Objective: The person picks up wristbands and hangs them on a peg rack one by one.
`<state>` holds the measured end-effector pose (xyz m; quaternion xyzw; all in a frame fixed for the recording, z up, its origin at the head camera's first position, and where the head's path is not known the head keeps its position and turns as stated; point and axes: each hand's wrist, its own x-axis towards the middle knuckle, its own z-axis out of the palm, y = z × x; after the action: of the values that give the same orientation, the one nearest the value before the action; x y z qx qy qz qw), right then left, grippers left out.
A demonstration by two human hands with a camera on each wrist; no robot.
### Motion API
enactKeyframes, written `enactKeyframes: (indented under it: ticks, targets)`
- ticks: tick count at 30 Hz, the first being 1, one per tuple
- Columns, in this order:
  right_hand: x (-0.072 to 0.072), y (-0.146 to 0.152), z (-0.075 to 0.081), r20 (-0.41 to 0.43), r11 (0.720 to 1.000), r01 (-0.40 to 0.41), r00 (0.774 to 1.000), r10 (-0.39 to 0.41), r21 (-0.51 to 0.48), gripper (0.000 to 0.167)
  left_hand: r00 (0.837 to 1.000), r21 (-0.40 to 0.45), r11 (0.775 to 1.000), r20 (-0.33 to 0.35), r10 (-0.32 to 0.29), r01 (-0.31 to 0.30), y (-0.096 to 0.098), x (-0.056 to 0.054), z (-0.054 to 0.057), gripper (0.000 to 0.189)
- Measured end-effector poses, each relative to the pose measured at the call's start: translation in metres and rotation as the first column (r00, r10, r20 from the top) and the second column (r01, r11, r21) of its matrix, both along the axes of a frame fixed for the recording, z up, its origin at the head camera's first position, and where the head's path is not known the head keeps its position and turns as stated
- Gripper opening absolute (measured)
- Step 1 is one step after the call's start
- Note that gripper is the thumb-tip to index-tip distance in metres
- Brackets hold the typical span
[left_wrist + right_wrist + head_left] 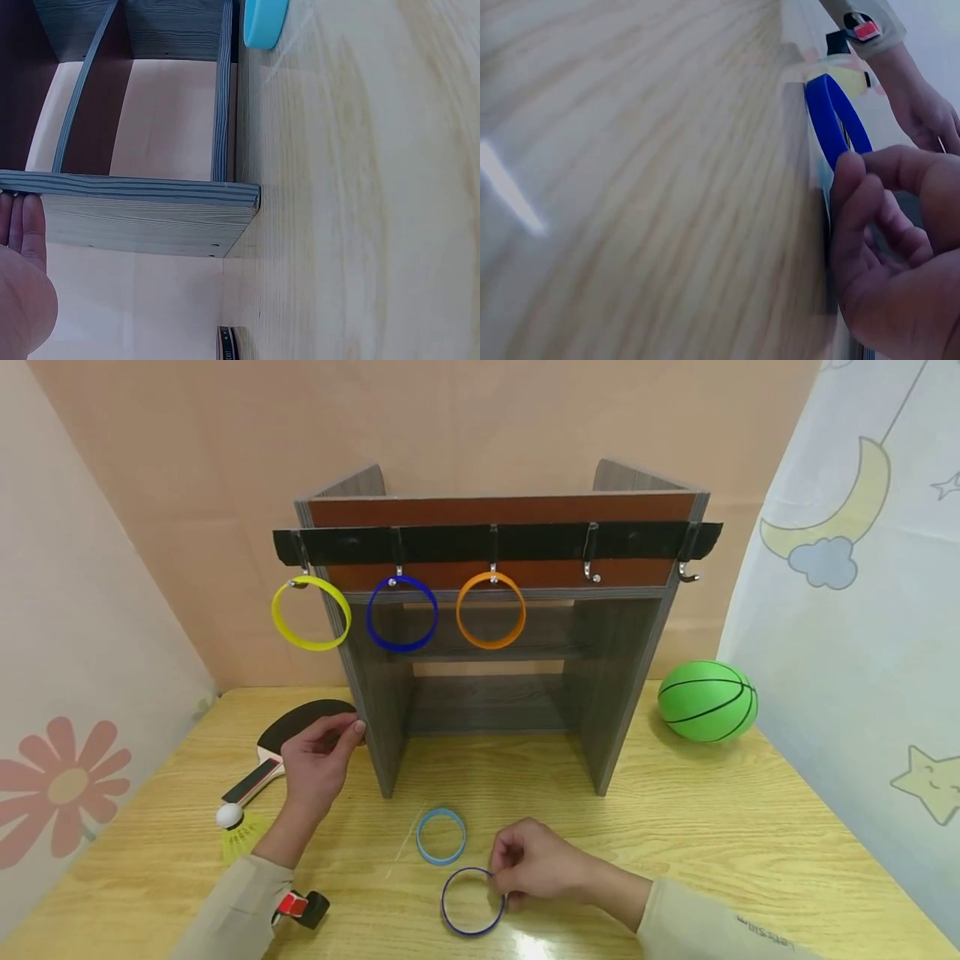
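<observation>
My left hand (318, 764) is at the left side panel of a grey wooden shelf (626, 693), thumb at the panel's front edge. In the left wrist view, its fingers (31, 229) lie against the panel's outer face. With thumb and forefinger, my right hand (543, 864) pinches a blue ring (823, 120) by its rim, in front of the shelf. A light blue ring (420, 843) lies on the table behind it. On hooks along the shelf's black strip (446, 545) hang a yellow ring (347, 614), a dark blue ring (435, 614) and an orange ring (522, 614).
Two hooks at the right, one a silver hook (588, 572) and one an end hook (686, 575), carry no ring. A green ball (707, 702) sits right of the shelf. Left lie a table tennis bat (296, 722) and a shuttlecock (231, 816).
</observation>
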<state>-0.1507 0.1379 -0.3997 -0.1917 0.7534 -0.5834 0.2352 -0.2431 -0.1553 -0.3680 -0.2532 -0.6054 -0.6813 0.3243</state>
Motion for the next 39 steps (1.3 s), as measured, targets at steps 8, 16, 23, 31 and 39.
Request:
enactKeyframes:
  ticks: [8, 16, 23, 31, 39]
  targets:
    - [-0.005, 0.023, 0.002, 0.089, 0.990, -0.096, 0.990, 0.106, -0.106, 0.008, 1.000, -0.002, 1.000, -0.009, -0.001, 0.001, 0.000, 0.000, -0.001, 0.011]
    - [-0.012, 0.046, 0.013, 0.100, 0.993, -0.083, 0.991, 0.091, -0.082, 0.014, 1.000, 0.002, 1.000, -0.002, -0.002, 0.002, 0.000, 0.000, 0.000, 0.010]
    - [-0.021, 0.066, 0.029, 0.066, 0.996, -0.016, 0.998, 0.021, -0.085, 0.018, 1.000, -0.006, 1.000, 0.004, 0.008, -0.008, 0.000, 0.000, 0.000, 0.010]
    - [-0.029, 0.086, 0.051, -0.022, 0.977, 0.014, 1.000, -0.020, -0.211, 0.011, 1.000, -0.011, 1.000, 0.000, 0.016, -0.016, -0.001, -0.001, -0.001, 0.011]
    - [-0.035, 0.096, 0.079, -0.170, 0.884, -0.071, 0.985, -0.010, -0.462, 0.024, 0.999, -0.022, 0.999, 0.009, 0.035, -0.035, 0.000, 0.000, 0.000, 0.010]
